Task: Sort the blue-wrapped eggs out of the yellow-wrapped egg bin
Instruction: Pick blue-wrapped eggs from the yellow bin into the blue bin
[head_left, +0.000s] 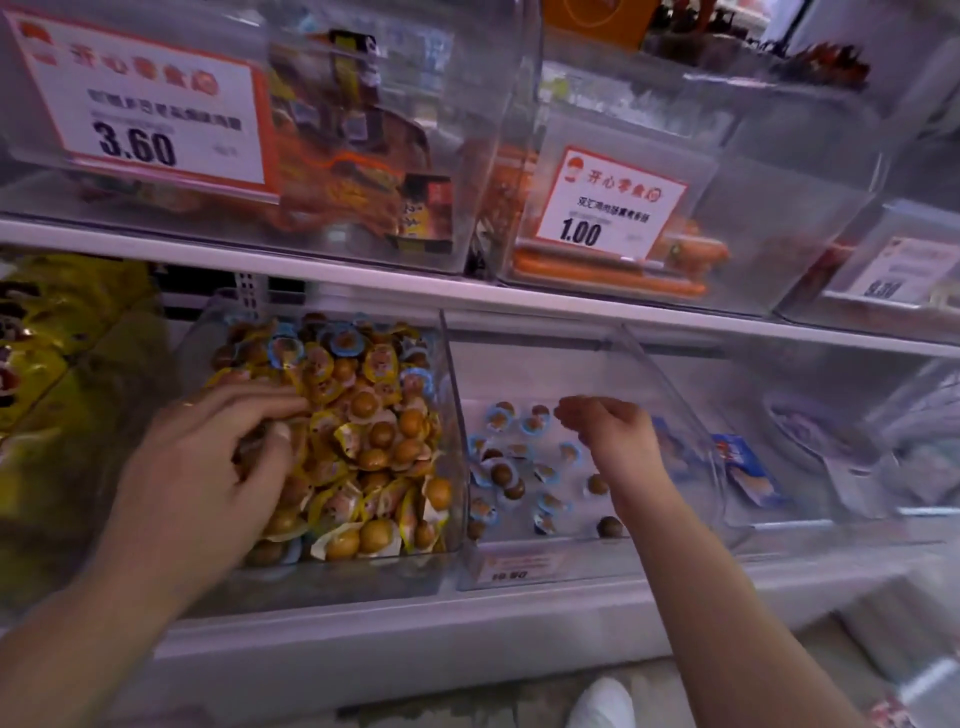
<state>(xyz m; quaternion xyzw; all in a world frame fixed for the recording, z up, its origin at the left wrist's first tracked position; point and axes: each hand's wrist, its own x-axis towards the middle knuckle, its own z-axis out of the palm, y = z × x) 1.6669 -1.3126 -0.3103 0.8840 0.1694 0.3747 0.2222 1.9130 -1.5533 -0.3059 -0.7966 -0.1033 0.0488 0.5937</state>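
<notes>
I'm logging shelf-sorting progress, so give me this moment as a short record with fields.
left hand: left hand rests on the egg pile in the yellow-egg bin
right hand: right hand over the blue-egg bin, fingers curled; whether it holds an egg is unclear
blue eggs left to sort: several blue-wrapped eggs at the back of the yellow-egg bin
sorted: scattered blue-wrapped eggs in the blue-egg bin

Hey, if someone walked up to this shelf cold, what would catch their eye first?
Probably the clear bin on the lower shelf, heaped with yellow-wrapped eggs, with the left hand resting on the pile. Blue-wrapped eggs still show at its back. Next, the right hand hovers with curled fingers over the neighbouring bin, where blue-wrapped eggs lie scattered.
</notes>
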